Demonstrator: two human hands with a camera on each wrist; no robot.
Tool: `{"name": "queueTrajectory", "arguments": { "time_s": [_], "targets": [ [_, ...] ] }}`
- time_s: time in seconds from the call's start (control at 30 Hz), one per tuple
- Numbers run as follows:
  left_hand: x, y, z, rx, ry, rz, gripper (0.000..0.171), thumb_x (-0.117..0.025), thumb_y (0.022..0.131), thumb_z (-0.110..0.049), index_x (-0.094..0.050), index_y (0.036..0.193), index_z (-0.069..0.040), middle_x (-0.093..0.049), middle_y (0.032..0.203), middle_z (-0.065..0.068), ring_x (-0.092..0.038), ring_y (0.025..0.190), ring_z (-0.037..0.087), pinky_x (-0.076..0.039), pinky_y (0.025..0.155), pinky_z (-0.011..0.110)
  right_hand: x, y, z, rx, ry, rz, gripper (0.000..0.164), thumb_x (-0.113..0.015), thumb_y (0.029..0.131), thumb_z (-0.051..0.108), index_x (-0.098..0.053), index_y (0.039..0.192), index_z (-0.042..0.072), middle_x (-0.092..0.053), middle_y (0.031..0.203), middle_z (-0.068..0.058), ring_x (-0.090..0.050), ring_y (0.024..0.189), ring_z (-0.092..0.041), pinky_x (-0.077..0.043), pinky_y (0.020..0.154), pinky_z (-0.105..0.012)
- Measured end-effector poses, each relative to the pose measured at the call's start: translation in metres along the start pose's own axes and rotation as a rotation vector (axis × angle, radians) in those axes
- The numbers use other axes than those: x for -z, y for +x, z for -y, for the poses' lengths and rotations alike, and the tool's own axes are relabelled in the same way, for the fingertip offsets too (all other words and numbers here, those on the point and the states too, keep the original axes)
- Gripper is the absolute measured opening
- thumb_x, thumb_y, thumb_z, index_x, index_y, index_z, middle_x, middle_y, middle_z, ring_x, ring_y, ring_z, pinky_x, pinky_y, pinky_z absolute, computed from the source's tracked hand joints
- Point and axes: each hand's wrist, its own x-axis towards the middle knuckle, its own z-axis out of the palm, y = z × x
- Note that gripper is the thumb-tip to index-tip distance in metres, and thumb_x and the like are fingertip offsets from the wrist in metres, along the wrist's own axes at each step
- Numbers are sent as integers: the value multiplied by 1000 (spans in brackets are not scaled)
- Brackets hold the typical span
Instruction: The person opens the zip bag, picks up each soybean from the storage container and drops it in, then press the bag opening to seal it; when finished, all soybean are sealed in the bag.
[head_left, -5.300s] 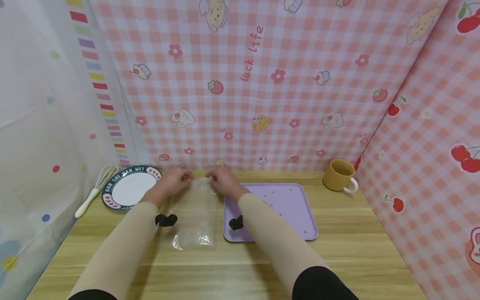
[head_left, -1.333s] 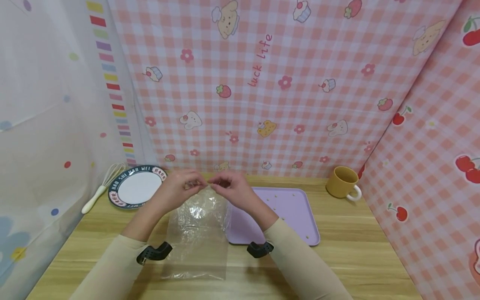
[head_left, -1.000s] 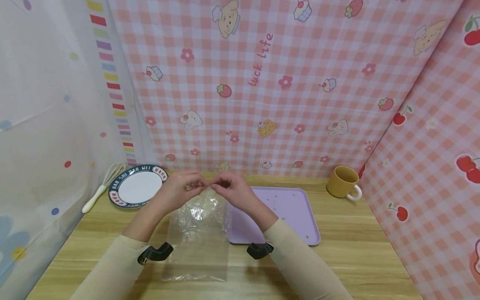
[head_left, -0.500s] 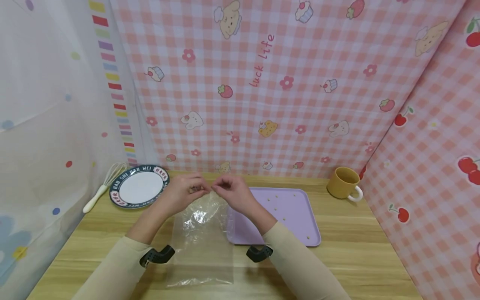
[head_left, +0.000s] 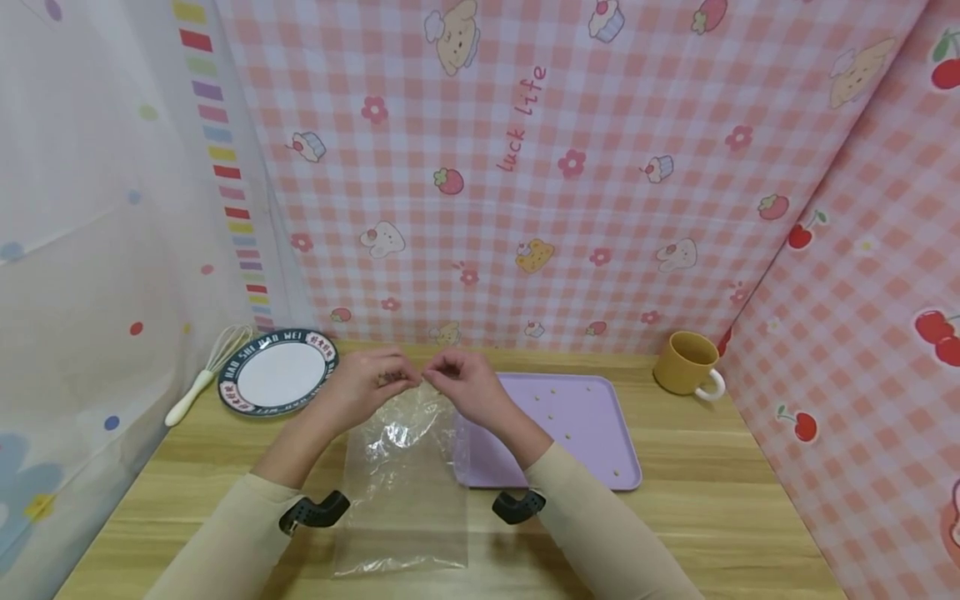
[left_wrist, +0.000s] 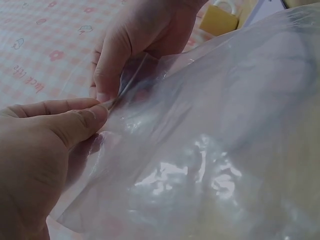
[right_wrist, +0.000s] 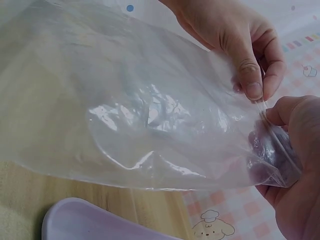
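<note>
A clear plastic zip-lock bag (head_left: 408,500) hangs from both hands, its lower end at the tabletop. At the middle of its top edge, my left hand (head_left: 367,387) pinches the film between thumb and fingers. My right hand (head_left: 467,387) pinches the same edge, fingertips right beside those of the left. In the left wrist view, a ridged line (left_wrist: 131,80) runs along the mouth between the two thumbs. The bag's film (right_wrist: 130,110) looks wrinkled and shiny in the right wrist view, and nothing shows inside it. Part of the right fingers shows through the film.
A lilac tray (head_left: 592,450) with several small yellowish bits lies to the right, partly behind the right forearm. A mustard mug (head_left: 684,367) with a white handle stands back right. Left are a dark-rimmed plate (head_left: 277,375) and a whisk (head_left: 198,383). Patterned cloth hangs behind.
Earlier the hands were apart at the top corners of the flat bag; they have since lifted that edge and come together at its middle. Lately the bag has shifted slightly right.
</note>
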Motion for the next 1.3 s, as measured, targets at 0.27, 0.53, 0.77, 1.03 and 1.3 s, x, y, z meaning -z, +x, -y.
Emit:
{"name": "queueTrajectory", "arguments": {
  "time_s": [0.27,0.53,0.77,1.03,1.3],
  "targets": [
    [2,1,-1,-39,10,0,17,-90,89,-2,-83,97,-15,-80,99,-4,-76,85,12,-65,74,28,-2,1,-3,5,-8,-3,7,-75,106,8,-80,103,3,-79,95,-4,-70,82,-10,-58,74,-24],
    [1,3,-1,-96,6,-3,18,-91,87,-1,-83,97,-14,-81,99,-3,-77,84,13,-64,75,25,-4,-2,3,-26,-8,-40,7,-76,105,6,-80,101,2,-79,95,-6,-72,84,-10,-60,77,-25],
    [0,5,-3,-153,54,8,15,-91,88,-5,-83,96,-16,-79,102,-5,-77,89,13,-64,78,26,-4,-2,7,-109,-23,-90,9,-74,105,8,-79,101,2,-76,92,-4,-67,80,-10,-57,69,-23],
    [-4,4,-2,-120,77,-16,16,-94,87,-6,-84,97,-13,-78,116,1,-77,101,20,-66,83,33,2,-3,4,-130,6,-103,12,-73,107,9,-79,101,0,-74,88,-5,-62,71,-11,-53,64,-23],
    [-1,2,0,-150,153,-77,20,-97,82,-8,-83,93,-17,-78,111,-1,-63,108,24,-54,93,44,1,-4,3,-140,39,-75,11,-73,106,8,-79,101,0,-71,83,-1,-61,71,-10,-53,64,-22]
  ]
}}
